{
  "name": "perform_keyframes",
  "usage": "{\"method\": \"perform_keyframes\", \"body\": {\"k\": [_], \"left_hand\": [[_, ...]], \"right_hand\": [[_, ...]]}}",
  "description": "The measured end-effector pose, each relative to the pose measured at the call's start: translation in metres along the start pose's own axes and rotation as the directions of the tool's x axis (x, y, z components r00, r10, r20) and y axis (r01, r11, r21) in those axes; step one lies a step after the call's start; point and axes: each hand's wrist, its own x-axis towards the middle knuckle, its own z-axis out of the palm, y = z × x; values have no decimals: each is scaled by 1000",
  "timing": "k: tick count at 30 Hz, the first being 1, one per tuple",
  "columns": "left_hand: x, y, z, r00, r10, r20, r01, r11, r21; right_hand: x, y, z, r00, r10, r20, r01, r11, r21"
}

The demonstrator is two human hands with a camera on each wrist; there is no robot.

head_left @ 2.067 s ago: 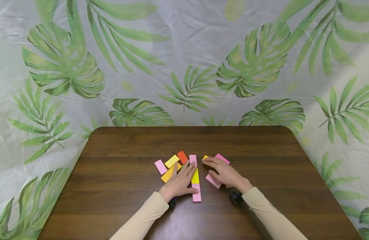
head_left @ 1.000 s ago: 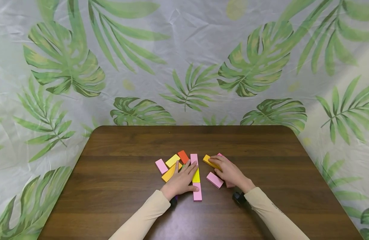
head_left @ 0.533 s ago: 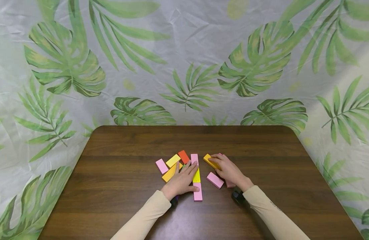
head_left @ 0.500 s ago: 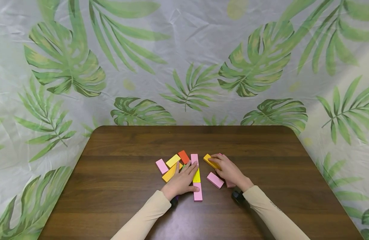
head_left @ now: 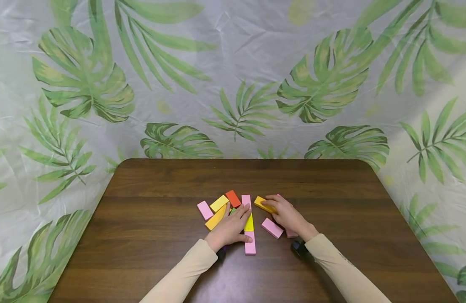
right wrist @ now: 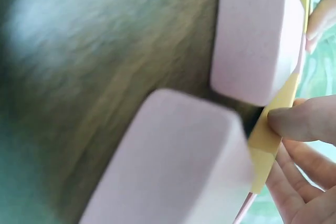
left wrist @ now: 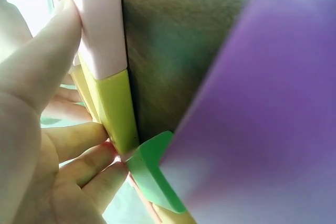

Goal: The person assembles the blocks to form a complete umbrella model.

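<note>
Three wooden blocks lie end to end in a straight row: a far pink block (head_left: pixel 246 199), a yellow block (head_left: pixel 249 224) and a near pink block (head_left: pixel 250 249). My left hand (head_left: pixel 230 230) rests on this row, fingers extended over the far part, thumb touching the near pink block. Just right of the row, my right hand (head_left: pixel 289 215) pinches an orange block (head_left: pixel 260 202); the right wrist view shows the thumb against its side (right wrist: pixel 264 136). Beneath the left hand a green block (head_left: pixel 233 211) is partly covered. A purple block (left wrist: pixel 273 108) looms close in the left wrist view.
Left of the row lie a red block (head_left: pixel 233 198), a yellow block (head_left: pixel 219 203), an orange block (head_left: pixel 215 219) and a pink block (head_left: pixel 205 210). On the right, a pink block (head_left: pixel 272 228) and another pink block (head_left: pixel 291 233) sit by the right wrist. All are on the brown table (head_left: pixel 161 261).
My right hand has taken hold of the orange block and, in the last half second, shifted it slightly left toward the row. My left hand stays on the row almost unmoved.
</note>
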Motion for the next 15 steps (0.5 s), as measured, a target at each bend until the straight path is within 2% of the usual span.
{"method": "perform_keyframes", "body": {"k": [10,15], "left_hand": [[0,-2,1,1000,6,-3,-6,1000,-28],[0,-1,0,1000,-1,5,1,999,-46]], "right_hand": [[11,-2,-6,1000,-2,-31,3,999,37],[20,-1,-10,1000,6,-18,-5,999,46]]}}
